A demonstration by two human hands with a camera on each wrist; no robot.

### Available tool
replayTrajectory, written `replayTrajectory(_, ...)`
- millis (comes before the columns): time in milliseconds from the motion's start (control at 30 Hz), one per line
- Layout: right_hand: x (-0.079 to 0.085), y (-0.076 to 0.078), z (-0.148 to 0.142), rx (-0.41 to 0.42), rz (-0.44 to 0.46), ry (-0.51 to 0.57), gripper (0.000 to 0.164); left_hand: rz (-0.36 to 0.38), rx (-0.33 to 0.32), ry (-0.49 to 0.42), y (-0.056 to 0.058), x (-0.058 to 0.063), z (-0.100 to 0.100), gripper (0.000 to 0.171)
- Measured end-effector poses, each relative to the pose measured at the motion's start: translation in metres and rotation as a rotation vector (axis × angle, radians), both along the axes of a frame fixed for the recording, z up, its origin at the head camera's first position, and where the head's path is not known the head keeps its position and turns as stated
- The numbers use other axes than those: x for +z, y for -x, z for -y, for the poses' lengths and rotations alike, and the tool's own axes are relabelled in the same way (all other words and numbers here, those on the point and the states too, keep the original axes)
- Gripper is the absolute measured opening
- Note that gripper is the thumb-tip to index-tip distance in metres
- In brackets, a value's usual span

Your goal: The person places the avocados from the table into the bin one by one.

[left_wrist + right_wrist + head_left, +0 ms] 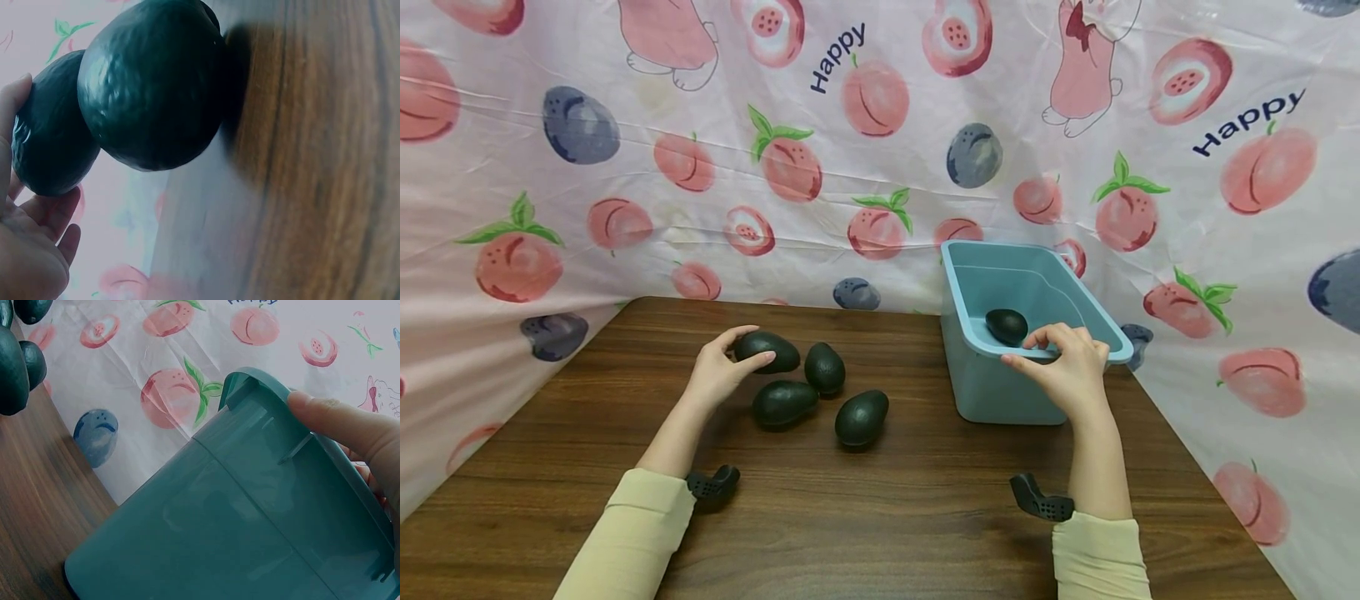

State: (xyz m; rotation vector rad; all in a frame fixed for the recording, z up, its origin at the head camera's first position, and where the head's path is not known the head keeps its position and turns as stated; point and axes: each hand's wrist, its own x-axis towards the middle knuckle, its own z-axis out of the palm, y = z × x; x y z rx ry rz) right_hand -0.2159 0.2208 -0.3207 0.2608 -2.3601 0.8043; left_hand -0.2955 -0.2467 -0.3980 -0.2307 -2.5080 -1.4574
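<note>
Pinched between thumb and fingers of my left hand (715, 372) is a dark green avocado (771, 352); the left wrist view shows this avocado (53, 128) in the fingers, behind a nearer avocado (153, 87). Close beside it on the table lie three more: one avocado (825, 368) upright at the back, one avocado (785, 404) in front, and one avocado (862, 417) to the right. My right hand (1071, 367) grips the near rim of a blue-green bin (1000, 387), thumb outside and fingers over the edge. Inside that bin rests another avocado (1006, 327).
The bin stands at the back right of a brown wooden table (850, 517). Behind and to the right hangs a fruit-print cloth (917, 200). Each wrist wears a black strap mount, such as the left mount (713, 485).
</note>
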Motion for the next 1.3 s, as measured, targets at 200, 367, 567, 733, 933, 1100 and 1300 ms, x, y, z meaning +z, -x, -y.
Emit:
replayTrajectory(200,0.000,-0.001,0.001,0.004,-0.004,0.001,0.031,-0.024,-0.011,0.012,-0.003,0.005,-0.005,0.065)
replayTrajectory(367,0.000,-0.001,0.000,0.001,-0.006,-0.002,0.032,-0.040,-0.014,0.008,-0.006,0.011,-0.011,0.065)
replayTrajectory(567,0.001,-0.002,0.001,-0.001,-0.002,-0.003,0.031,-0.065,-0.024,0.001,-0.007,0.015,-0.016,0.064)
replayTrajectory(733,0.001,-0.002,0.001,0.002,0.000,-0.002,0.031,-0.075,-0.024,-0.003,-0.009,0.019,-0.020,0.065)
replayTrajectory(933,0.000,-0.001,0.001,-0.002,-0.002,-0.004,0.031,-0.092,-0.022,-0.001,-0.011,0.024,-0.026,0.065)
replayTrajectory(1100,-0.001,-0.001,0.000,-0.002,-0.006,-0.004,0.032,-0.104,-0.017,-0.005,-0.012,0.028,-0.032,0.063)
replayTrajectory(1300,-0.001,-0.001,0.001,0.000,-0.004,-0.005,0.032,-0.120,-0.013,-0.030,-0.012,0.030,-0.040,0.063)
